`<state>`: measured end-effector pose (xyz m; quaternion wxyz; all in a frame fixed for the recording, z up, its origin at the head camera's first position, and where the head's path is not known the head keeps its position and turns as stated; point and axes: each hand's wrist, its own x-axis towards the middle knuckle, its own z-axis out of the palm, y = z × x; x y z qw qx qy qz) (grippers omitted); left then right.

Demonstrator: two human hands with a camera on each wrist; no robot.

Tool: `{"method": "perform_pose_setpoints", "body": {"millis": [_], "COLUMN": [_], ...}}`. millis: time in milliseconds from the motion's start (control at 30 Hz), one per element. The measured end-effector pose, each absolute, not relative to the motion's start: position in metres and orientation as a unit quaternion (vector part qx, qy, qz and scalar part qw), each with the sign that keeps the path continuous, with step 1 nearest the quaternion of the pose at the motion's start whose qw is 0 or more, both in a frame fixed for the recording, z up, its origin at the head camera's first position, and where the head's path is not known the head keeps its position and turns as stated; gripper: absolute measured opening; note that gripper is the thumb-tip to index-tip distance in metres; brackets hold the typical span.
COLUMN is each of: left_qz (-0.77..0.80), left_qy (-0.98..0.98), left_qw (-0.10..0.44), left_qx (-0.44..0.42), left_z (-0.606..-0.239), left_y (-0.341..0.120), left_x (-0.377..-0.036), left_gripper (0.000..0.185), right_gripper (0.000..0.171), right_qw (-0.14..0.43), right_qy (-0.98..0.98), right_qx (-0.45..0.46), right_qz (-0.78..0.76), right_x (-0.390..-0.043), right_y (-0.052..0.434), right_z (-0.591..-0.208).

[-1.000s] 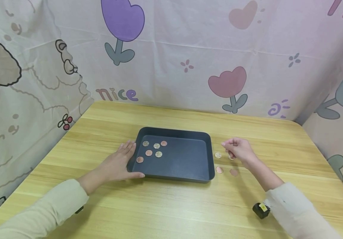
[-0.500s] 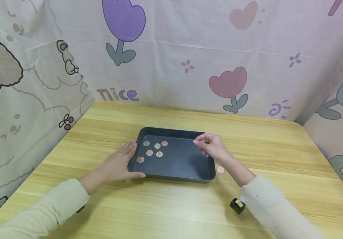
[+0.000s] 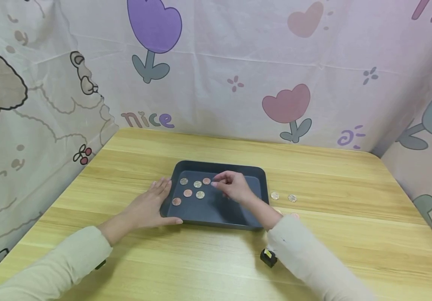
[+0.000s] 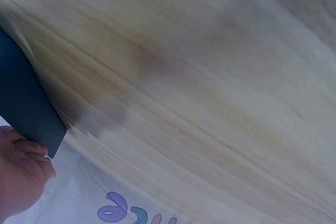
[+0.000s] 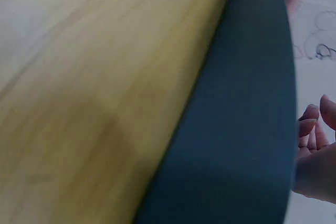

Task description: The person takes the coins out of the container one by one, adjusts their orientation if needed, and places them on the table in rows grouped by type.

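In the head view, a dark rectangular baking tray [image 3: 235,205] lies on the wooden table. Several gold and copper coins [image 3: 200,195] are spread flat over its left part. My left hand [image 3: 150,205] rests along the tray's left edge, fingers straight, thumb by the front wall. Over the tray's middle, my right hand [image 3: 235,188] has thumb and forefinger together in a pinch beside a copper coin [image 3: 206,181]; it seems to hold a coin, mostly hidden by the fingertips. The right wrist view shows these fingers beyond the tray's wall [image 5: 236,108].
Right of the tray, two gold coins [image 3: 292,198] lie on the table [image 3: 336,184], with copper ones partly behind the right forearm. A printed cloth [image 3: 216,83] hangs behind the table and at both sides. A small black device [image 3: 268,257] sits at the right cuff.
My right hand has travelled left from above the loose coins, across the tray's right wall, to the tray's middle. The left hand and the tray stay in place.
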<state>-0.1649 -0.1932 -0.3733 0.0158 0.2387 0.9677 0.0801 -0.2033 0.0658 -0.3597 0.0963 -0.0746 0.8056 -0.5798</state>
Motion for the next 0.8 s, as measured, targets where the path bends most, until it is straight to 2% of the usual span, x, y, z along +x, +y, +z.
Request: {"method": "perform_pose_setpoints", "body": {"millis": [333,567,800], "left_qz": [0.084,0.085,0.084], "left_qy": [0.968,0.967,0.967], "left_qw": [0.024,0.018,0.017], "left_qx": [0.236,0.238,0.239], "left_z": [-0.373,-0.375,-0.372], "left_y": [-0.194,-0.194,-0.193], "left_x": [-0.164,-0.164,-0.165], "left_gripper": [0.115,0.115,0.115], "right_gripper": [0.024,0.019,0.016], "right_qw": [0.1,0.109,0.07], "right_qy": [0.838,0.874,0.905], "right_qx": [-0.098,-0.113,-0.129], "right_qz": [-0.527,-0.46,-0.4], "right_x": [-0.21,-0.214,-0.216], "right_y": [0.036,0.03,0.026], "right_z": [-0.38,-0.389,-0.39]}}
